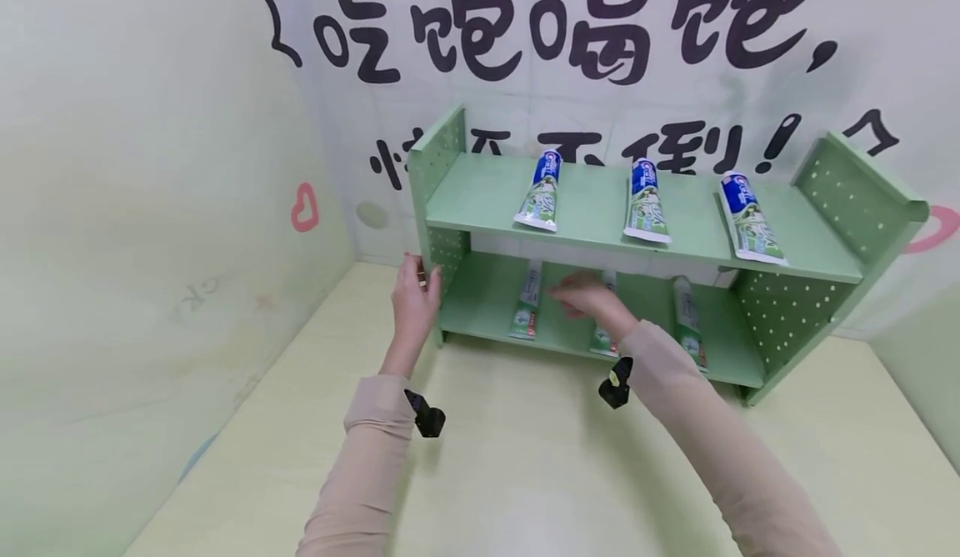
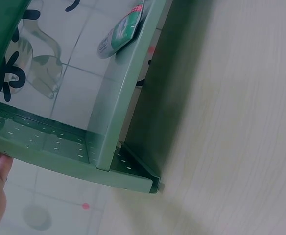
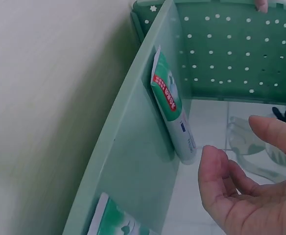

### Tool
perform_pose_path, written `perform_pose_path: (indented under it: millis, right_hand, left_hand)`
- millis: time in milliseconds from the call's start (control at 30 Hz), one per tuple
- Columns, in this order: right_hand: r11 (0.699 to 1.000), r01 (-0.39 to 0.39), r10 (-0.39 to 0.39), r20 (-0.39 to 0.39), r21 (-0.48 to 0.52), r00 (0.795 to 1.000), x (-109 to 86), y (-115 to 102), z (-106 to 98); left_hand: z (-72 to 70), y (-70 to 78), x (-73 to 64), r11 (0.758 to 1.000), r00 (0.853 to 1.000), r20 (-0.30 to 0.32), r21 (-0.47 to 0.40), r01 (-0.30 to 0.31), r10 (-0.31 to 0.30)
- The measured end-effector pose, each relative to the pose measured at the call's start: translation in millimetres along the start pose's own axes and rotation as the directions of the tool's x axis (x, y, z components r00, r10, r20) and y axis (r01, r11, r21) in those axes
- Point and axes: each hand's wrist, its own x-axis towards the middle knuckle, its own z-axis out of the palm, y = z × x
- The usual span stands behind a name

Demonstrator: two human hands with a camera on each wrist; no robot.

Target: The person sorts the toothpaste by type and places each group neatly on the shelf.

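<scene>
A green two-tier shelf stands on the table against the wall. On its left side panel my left hand grips the front edge, fingers outside and the thumb tip over the edge. My right hand hovers at the lower tier, holding nothing, with thumb and bent fingers apart in the right wrist view. Nearest it lie the left toothpaste tube, green and white with a red label, and the middle toothpaste tube, partly hidden by the hand. A third, the right toothpaste tube, is partly behind my right sleeve.
On the upper tier lie three blue, white and green toothpaste tubes: left tube, middle tube and right tube. The wall behind carries large black characters. A pale tabletop extends in front of the shelf.
</scene>
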Motion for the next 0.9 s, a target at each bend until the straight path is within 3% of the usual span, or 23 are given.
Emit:
perform_pose_path:
  millis: [400, 767, 900]
  right_hand:
    - [0.996, 0.076, -0.077, 0.022, 0.040, 0.997, -38.8, 15.1, -11.1]
    - [0.990, 0.130, -0.135, -0.109, -0.052, 0.985, -77.3, 35.1, -24.7]
    - [0.988, 0.115, -0.129, -0.142, -0.104, 0.982, -86.0, 42.1, -27.0]
  left_hand:
    - [-1.7, -9.5, 5.7, 0.999, 1.000, -0.007, 0.023, -0.025, 0.026]
    - [-8.1, -8.1, 12.2, 1.000, 1.000, 0.024, -0.020, 0.016, -0.015]
    - [-14.5, -8.2, 11.7, 0.999, 0.998, 0.054, 0.025, 0.040, -0.041]
